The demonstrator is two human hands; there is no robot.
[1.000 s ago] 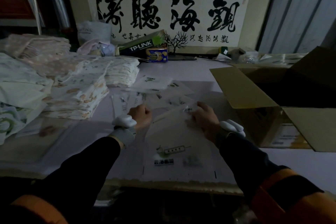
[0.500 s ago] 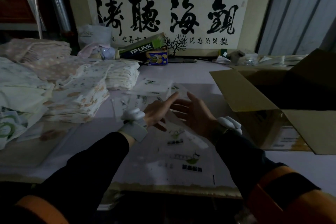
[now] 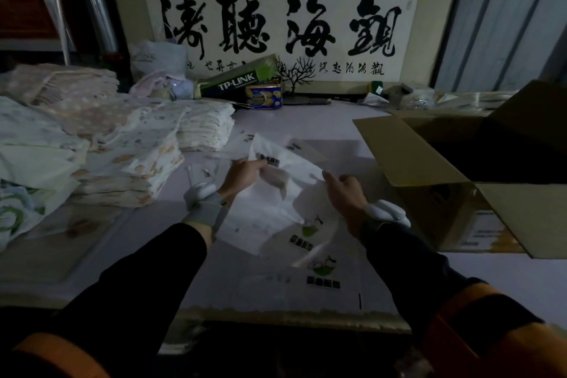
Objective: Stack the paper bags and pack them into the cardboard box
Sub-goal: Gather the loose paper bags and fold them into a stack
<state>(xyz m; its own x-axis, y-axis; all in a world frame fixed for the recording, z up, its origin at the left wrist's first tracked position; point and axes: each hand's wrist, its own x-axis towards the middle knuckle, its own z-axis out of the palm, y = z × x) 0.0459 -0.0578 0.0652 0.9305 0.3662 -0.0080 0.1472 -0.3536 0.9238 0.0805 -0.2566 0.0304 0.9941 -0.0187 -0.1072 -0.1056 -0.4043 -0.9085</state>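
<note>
dim room, one landmark: the cardboard box, open-topped, flaps out, standing on the desk.

just beside the box, on its left, both hands lift one white paper bag off the desk. left hand has its grip clamped on the bag's far-left corner; right hand has its grip pinched shut on the edge nearer the box. bag tilted, partly blurred.

under it and nearer the desk's front edge than the box: a loose overlapped stack of bags, green logos showing, corners not squared. a few more bags lie flat further back, left of the box.

progress, as i judge it: early. stacking is under way, packing not begun as far as i can see. left to do: gather the stragglers, square the pile, carry it into the box.

hard to make out: the box interior is black shadow, so i cannot tell if anything is inside. bag count unreadable. fingertips of both hands are hidden behind paper. box right side cut off.

well to the left of the box, folded cloth piles, untouched.
</note>
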